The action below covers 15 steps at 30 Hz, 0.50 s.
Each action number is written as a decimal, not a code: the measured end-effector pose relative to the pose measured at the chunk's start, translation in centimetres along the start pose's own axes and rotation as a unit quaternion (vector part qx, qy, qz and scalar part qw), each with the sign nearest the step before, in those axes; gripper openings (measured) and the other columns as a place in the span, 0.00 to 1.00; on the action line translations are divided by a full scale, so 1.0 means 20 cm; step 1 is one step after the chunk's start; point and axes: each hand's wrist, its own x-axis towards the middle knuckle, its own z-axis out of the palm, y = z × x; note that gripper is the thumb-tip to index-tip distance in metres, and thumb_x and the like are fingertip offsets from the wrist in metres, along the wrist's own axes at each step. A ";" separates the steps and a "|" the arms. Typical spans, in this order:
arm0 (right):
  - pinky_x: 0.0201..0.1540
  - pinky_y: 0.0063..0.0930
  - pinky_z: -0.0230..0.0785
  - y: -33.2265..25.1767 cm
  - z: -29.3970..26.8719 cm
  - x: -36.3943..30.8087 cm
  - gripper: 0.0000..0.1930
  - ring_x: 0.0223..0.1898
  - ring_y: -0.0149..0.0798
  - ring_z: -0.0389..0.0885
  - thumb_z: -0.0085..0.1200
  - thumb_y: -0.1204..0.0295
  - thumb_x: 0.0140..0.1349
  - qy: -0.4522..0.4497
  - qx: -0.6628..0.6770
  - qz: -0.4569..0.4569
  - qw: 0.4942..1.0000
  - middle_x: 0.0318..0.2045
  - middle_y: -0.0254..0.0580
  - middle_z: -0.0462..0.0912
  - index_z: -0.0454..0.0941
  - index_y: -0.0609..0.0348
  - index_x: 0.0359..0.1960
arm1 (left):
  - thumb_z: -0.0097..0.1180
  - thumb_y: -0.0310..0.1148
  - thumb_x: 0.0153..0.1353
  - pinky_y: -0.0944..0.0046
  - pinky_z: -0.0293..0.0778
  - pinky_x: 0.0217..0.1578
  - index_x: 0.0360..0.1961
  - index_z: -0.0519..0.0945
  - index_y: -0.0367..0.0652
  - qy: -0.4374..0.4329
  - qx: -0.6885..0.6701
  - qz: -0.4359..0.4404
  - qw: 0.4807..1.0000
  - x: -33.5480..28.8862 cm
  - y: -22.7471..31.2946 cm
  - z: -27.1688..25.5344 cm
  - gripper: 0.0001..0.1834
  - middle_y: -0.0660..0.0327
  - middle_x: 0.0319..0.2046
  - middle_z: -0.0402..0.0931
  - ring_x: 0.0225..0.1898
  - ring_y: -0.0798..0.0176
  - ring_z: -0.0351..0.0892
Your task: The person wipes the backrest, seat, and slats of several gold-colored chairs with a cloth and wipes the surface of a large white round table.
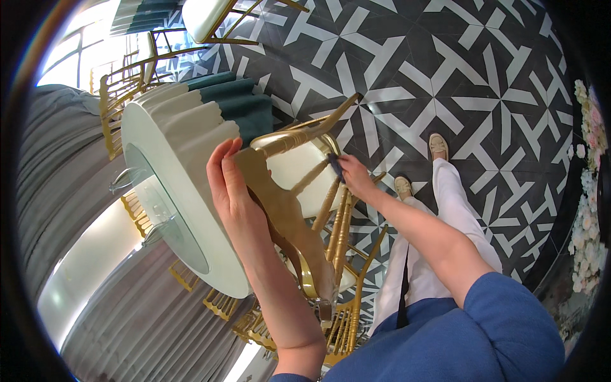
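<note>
A gold chair (289, 213) with a pale seat cushion (299, 169) stands tilted in front of me. Its wide, curved top rail faces up toward me. My left hand (234, 181) is closed over the far end of that rail, fingers held together; the fingertips are partly hidden. Lower down, my right hand (356, 177) pinches a small dark cloth (335, 164) against one of the chair's slim gold spindles, beside the seat.
A round white table (191, 191) with a glass turntable (175, 235) and glassware stands at left, its cloth white and dark green. More gold chairs (130, 95) surround it. Grey drapes (70, 184) hang beyond. Flowers (585, 235) line the right side, and the floor is patterned tile (458, 83).
</note>
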 end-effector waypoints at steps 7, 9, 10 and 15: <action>0.61 0.38 0.68 -0.58 -0.12 -0.36 0.23 0.58 0.52 0.74 0.45 0.87 0.56 -0.012 0.113 -0.060 0.992 0.57 0.49 0.75 0.78 0.59 0.54 | 0.44 0.43 0.77 0.68 0.66 0.56 0.54 0.76 0.41 0.001 -0.005 0.037 0.999 0.03 -0.06 -0.04 0.18 0.61 0.52 0.77 0.53 0.67 0.72; 0.63 0.38 0.67 -0.78 -0.18 -0.46 0.25 0.60 0.52 0.73 0.46 0.87 0.56 -0.009 0.106 -0.105 0.989 0.59 0.49 0.73 0.77 0.58 0.56 | 0.44 0.43 0.76 0.67 0.66 0.57 0.54 0.76 0.40 0.000 -0.010 0.036 0.999 0.02 -0.06 -0.06 0.18 0.61 0.52 0.77 0.53 0.67 0.72; 0.63 0.38 0.66 -0.87 -0.21 -0.51 0.25 0.60 0.52 0.72 0.46 0.87 0.57 -0.006 0.107 -0.121 0.987 0.59 0.48 0.73 0.76 0.57 0.57 | 0.44 0.43 0.76 0.67 0.65 0.57 0.54 0.76 0.40 0.000 -0.007 0.041 0.999 0.02 -0.06 -0.06 0.18 0.61 0.52 0.77 0.53 0.67 0.72; 0.63 0.40 0.65 -0.69 -0.11 -0.46 0.25 0.60 0.53 0.71 0.46 0.87 0.59 0.042 0.074 -0.177 0.981 0.58 0.49 0.73 0.76 0.57 0.58 | 0.44 0.44 0.76 0.67 0.64 0.58 0.54 0.76 0.41 0.002 0.020 0.056 0.998 0.04 -0.10 -0.08 0.19 0.61 0.52 0.77 0.54 0.66 0.71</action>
